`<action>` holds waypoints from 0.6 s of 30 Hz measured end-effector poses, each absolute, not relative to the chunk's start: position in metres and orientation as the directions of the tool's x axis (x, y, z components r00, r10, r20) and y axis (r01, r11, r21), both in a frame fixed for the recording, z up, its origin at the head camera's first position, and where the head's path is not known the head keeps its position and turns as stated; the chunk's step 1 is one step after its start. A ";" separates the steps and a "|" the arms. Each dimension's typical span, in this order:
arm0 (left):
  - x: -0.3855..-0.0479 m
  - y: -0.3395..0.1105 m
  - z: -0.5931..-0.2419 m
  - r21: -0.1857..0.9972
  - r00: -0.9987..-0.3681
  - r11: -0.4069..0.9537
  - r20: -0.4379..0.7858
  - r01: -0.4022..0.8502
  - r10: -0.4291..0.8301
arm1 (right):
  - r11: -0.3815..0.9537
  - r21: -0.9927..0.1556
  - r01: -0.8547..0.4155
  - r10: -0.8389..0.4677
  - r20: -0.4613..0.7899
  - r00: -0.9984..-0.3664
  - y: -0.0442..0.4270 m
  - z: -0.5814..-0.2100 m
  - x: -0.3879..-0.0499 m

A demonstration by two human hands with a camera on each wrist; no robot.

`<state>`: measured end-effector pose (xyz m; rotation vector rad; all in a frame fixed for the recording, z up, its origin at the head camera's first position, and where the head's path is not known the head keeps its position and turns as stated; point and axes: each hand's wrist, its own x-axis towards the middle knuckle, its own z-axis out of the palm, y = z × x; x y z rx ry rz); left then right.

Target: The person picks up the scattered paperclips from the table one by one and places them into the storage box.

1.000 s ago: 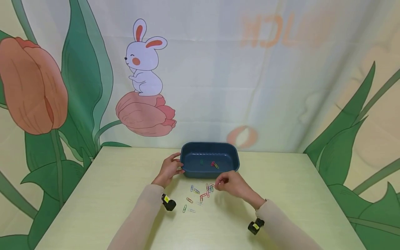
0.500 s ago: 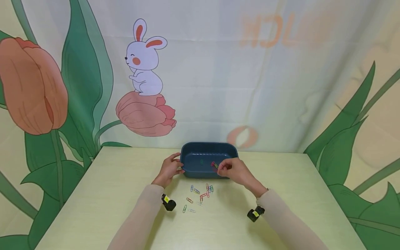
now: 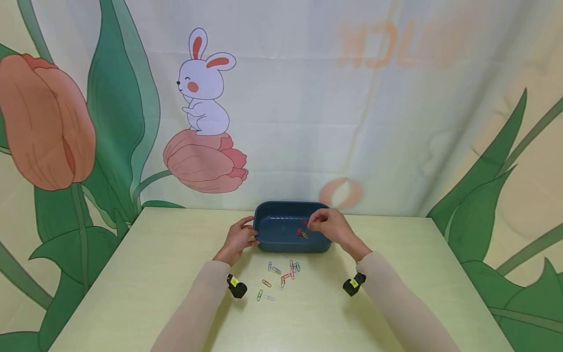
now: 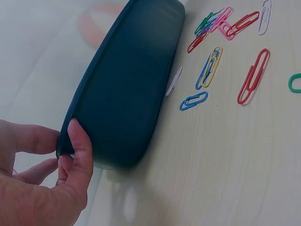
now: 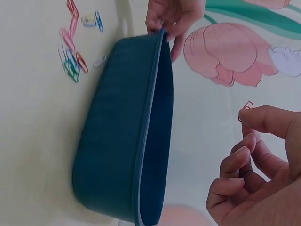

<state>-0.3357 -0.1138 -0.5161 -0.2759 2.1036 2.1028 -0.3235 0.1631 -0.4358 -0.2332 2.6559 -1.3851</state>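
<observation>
A dark blue bin [image 3: 292,247] stands near the table's back edge, with a green, a red and a yellow paper clip [image 3: 305,235] on its floor. At its left end my left hand [image 3: 238,239] grips the rim, thumb and fingers on either side of the wall, as the left wrist view shows. Above the bin's right part, my right hand [image 3: 333,227] pinches a red paper clip [image 5: 249,105] between thumb and forefinger, the other fingers curled. In front of the bin lie several loose paper clips, among them a red one [image 4: 254,76] and a blue one [image 4: 194,100].
A pale wooden table [image 3: 387,293] carries everything. Right behind it hangs a curtain [image 3: 281,122] printed with a rabbit and tulips. Near the bin's front wall a white paper clip [image 4: 174,82] lies apart from the colored cluster.
My right hand has moved from the clips in front of the bin, up and back over the bin's right part, carrying the red clip. My left hand has stayed on the rim.
</observation>
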 end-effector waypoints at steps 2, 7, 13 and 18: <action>-0.336 -0.114 -0.517 0.972 -0.971 0.000 -0.236 -0.236 -0.022 | 0.569 -0.819 -0.076 -0.198 -0.047 -0.979 0.164 -0.438 -0.332; -0.336 -0.113 -0.516 0.971 -0.971 0.002 -0.239 -0.239 -0.025 | 0.571 -0.819 -0.057 -0.181 -0.057 -0.982 0.165 -0.445 -0.352; -0.336 -0.114 -0.517 0.971 -0.970 -0.003 -0.240 -0.240 -0.034 | 0.578 -0.815 -0.040 -0.176 -0.077 -0.981 0.160 -0.452 -0.369; -0.335 -0.114 -0.516 0.970 -0.969 -0.006 -0.243 -0.242 -0.036 | 0.609 -0.791 -0.059 -0.185 -0.069 -0.980 0.153 -0.460 -0.377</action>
